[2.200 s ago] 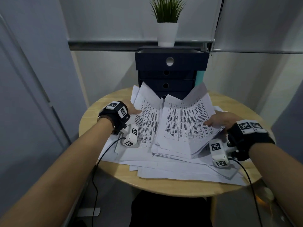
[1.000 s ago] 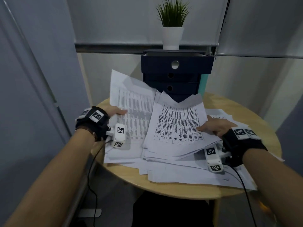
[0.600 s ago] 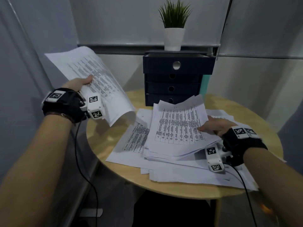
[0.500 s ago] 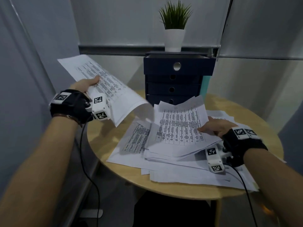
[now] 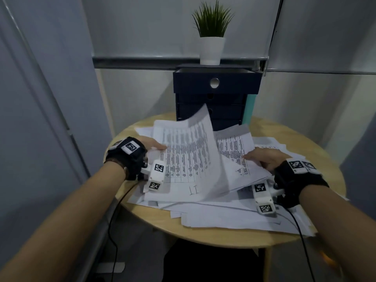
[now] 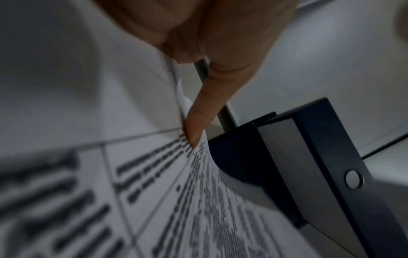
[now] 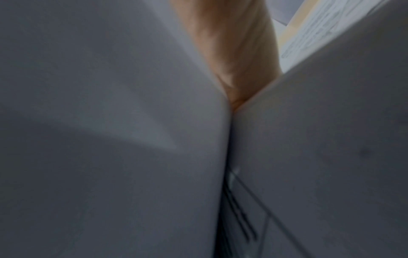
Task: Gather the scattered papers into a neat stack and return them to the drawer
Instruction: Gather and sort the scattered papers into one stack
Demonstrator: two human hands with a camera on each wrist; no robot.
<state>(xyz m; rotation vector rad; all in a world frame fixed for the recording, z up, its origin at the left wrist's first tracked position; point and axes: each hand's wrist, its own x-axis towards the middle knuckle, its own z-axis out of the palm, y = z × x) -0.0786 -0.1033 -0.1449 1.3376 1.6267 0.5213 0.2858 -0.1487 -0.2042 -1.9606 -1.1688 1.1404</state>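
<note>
Printed papers lie scattered in a loose heap on the round wooden table. My left hand pinches a curled printed sheet by its left edge, over the heap's middle. In the left wrist view a finger lies on that sheet. My right hand grips a bundle of sheets at its right edge, thumb on top. In the right wrist view a finger sits wedged between papers. The dark blue drawer unit stands behind, its top drawer pulled out a little.
A potted plant stands on top of the drawer unit. A teal object shows at the unit's right side. Walls close in on the left and behind. Papers overhang the table's front right edge.
My left hand lifted a sheet up and to the left, then swung it back down over the middle of the heap. My right hand has stayed on its bundle.
</note>
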